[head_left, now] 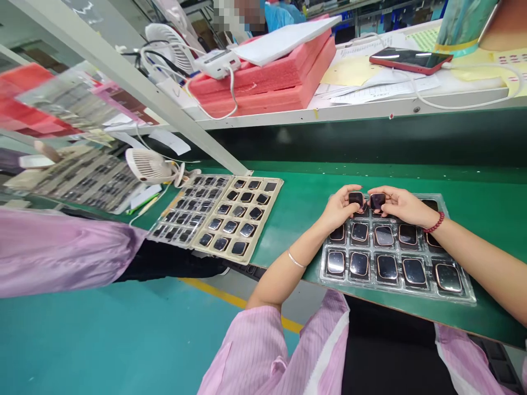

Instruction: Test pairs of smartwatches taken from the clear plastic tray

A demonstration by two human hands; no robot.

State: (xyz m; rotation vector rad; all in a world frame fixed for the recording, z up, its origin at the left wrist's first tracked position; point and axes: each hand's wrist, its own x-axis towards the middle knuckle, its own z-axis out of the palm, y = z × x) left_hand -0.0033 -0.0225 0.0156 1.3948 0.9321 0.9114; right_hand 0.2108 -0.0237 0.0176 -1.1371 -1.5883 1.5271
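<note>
Two small dark square screens are held over the far edge of a clear tray point(469, 293). The left hand point(340, 208) pinches the left screen point(356, 198) in curled fingertips; the right hand point(401, 206) pinches the right screen point(377, 201) the same way, the two pieces side by side, nearly touching. The tray lies on a green belt point(300, 203) and holds rows of similar screens. Well left of the tray lies a beige tray point(263, 225) of screens, with a small white fan point(148, 165) beyond it.
</note>
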